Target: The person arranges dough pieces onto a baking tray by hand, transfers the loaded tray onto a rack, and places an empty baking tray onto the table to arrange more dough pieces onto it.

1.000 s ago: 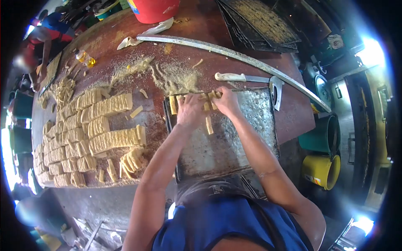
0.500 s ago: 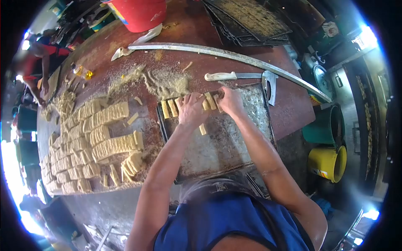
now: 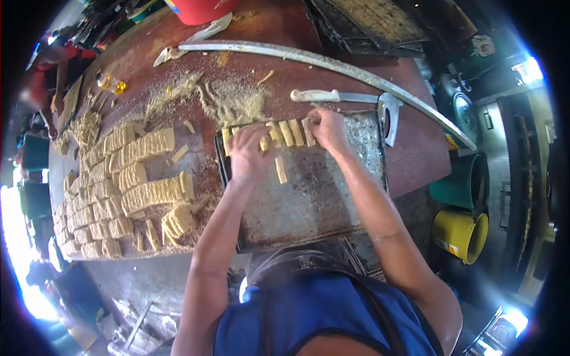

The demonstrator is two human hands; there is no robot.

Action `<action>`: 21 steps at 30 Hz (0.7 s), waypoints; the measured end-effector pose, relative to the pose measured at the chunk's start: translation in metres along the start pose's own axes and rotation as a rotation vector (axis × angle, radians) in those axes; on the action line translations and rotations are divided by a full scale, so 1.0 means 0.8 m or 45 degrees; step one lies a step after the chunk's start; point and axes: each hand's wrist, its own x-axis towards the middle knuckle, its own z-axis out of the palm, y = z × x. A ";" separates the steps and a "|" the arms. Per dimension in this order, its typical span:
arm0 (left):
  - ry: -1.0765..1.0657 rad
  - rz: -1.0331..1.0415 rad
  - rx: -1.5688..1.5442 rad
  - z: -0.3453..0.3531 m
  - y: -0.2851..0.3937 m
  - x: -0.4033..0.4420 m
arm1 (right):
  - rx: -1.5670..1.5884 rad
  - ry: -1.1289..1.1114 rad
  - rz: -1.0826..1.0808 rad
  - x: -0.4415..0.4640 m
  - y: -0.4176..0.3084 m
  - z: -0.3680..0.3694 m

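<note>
Short, pale-yellow dough strips (image 3: 287, 134) lie in a row along the far edge of a dark, worn metal tray (image 3: 309, 202). The left hand (image 3: 249, 153) is over the row's left part, its fingers open and spread. The right hand (image 3: 329, 129) has its fingers bent together at the right end strip; whether they grip it, I cannot tell. Beyond the tray lies a white-handled knife (image 3: 314, 95). The yellow plastic bucket (image 3: 460, 233) carries a label (image 3: 453, 247), too small for reading.
</note>
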 end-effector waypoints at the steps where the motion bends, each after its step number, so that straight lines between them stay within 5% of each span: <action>1: 0.017 -0.063 0.045 -0.020 -0.004 -0.016 | -0.086 -0.014 0.021 -0.007 -0.001 -0.004; 10: 0.079 -0.262 0.061 -0.121 -0.048 -0.130 | -0.482 -0.146 0.333 -0.023 -0.037 -0.001; 16: 0.124 -0.264 -0.017 -0.187 -0.093 -0.176 | -0.423 0.217 0.148 -0.042 -0.039 0.023; 21: 0.150 -0.345 -0.147 -0.234 -0.135 -0.218 | -0.366 0.160 0.155 -0.052 -0.047 0.021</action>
